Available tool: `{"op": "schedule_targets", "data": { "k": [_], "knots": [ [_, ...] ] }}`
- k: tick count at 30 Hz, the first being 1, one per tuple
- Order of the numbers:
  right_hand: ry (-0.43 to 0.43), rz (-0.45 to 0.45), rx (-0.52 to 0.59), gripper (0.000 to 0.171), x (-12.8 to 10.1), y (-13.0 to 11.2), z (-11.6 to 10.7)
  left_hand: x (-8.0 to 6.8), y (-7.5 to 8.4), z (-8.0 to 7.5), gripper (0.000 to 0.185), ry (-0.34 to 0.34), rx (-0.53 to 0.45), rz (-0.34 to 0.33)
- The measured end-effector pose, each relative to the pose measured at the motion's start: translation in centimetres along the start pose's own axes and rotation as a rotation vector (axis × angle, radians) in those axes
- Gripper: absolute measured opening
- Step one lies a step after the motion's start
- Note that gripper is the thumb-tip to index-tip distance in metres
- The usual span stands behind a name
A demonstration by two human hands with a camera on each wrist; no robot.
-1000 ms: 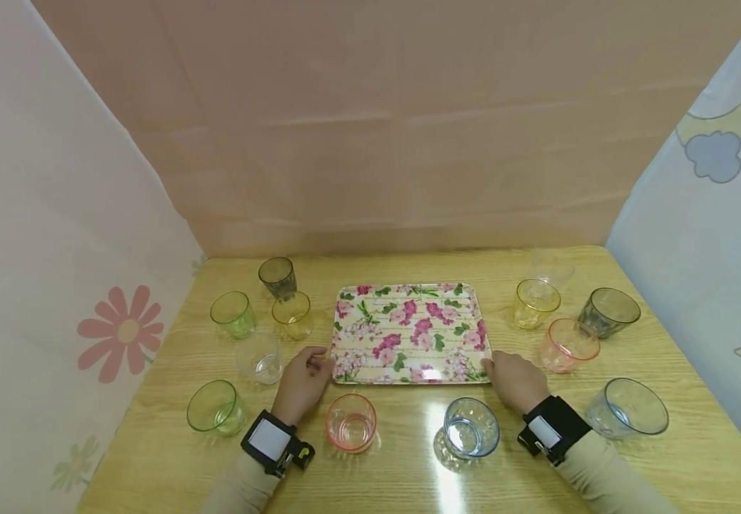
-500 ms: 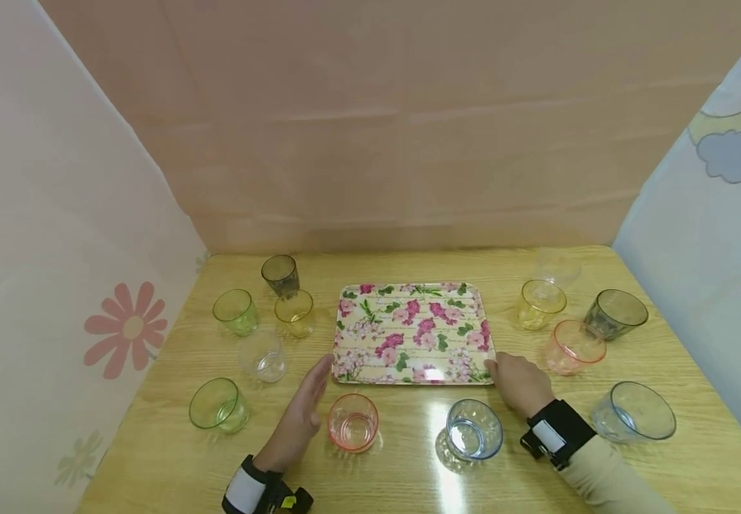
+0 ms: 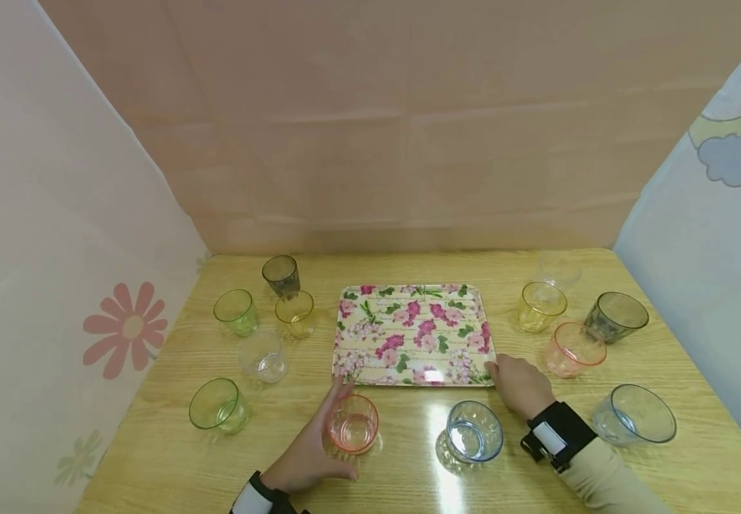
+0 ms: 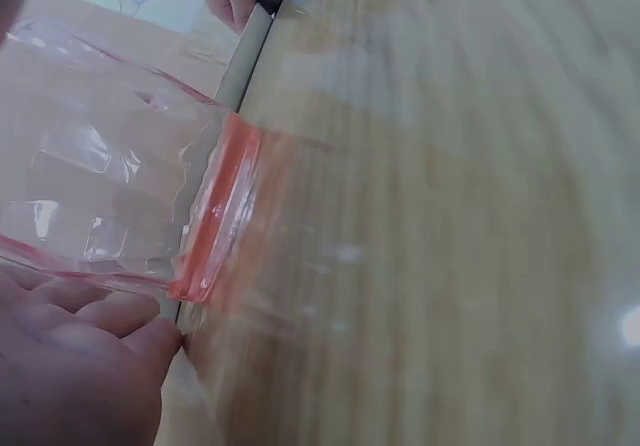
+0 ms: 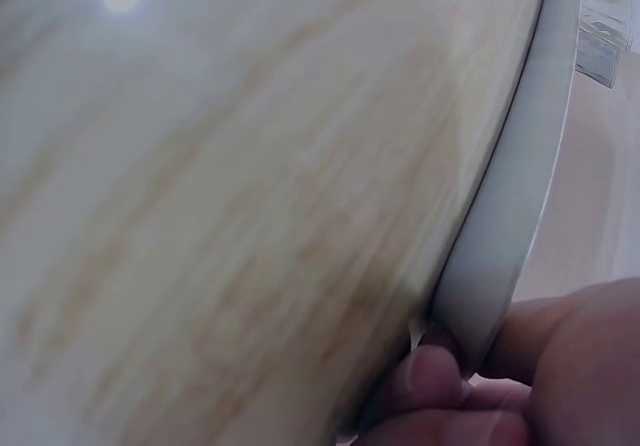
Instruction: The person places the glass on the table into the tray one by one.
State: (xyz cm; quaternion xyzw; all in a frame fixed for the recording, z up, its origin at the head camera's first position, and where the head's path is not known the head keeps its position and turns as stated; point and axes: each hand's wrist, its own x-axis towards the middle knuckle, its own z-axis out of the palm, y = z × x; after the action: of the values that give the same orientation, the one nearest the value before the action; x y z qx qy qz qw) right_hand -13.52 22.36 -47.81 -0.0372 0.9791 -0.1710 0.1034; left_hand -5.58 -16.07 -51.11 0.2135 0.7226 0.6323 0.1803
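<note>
Left hand (image 3: 309, 457) cupping pink cup (image 3: 353, 422), fingers half round wall; right hand (image 3: 520, 384) pinching tray (image 3: 409, 294) corner. Cup probably light, slick; grasp mid-wall.

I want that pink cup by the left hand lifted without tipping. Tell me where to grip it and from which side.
Grip the pink cup round its side wall, below the rim, coming from its left, where the left hand already curves round it. It stands upright with its mouth open, and it widens toward the top, so a wrap from the side should hold. The tray lies just behind it.
</note>
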Motion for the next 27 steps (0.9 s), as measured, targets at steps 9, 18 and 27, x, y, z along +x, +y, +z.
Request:
{"op": "schedule_targets", "data": {
  "k": [9,18,27],
  "knots": [
    [-0.002,-0.007,0.002,0.031,-0.2,-0.1,0.0,0.0,0.6,0.4,0.109,0.053,0.120,-0.041],
    [-0.004,-0.019,0.004,0.031,-0.3,-0.1,0.0,0.2,0.5,0.4,0.088,0.044,0.045,-0.061],
    [0.003,-0.020,-0.003,0.030,0.0,0.0,-0.2,1.2,1.9,-0.6,0.077,0.121,0.073,-0.055]
  ]
}}
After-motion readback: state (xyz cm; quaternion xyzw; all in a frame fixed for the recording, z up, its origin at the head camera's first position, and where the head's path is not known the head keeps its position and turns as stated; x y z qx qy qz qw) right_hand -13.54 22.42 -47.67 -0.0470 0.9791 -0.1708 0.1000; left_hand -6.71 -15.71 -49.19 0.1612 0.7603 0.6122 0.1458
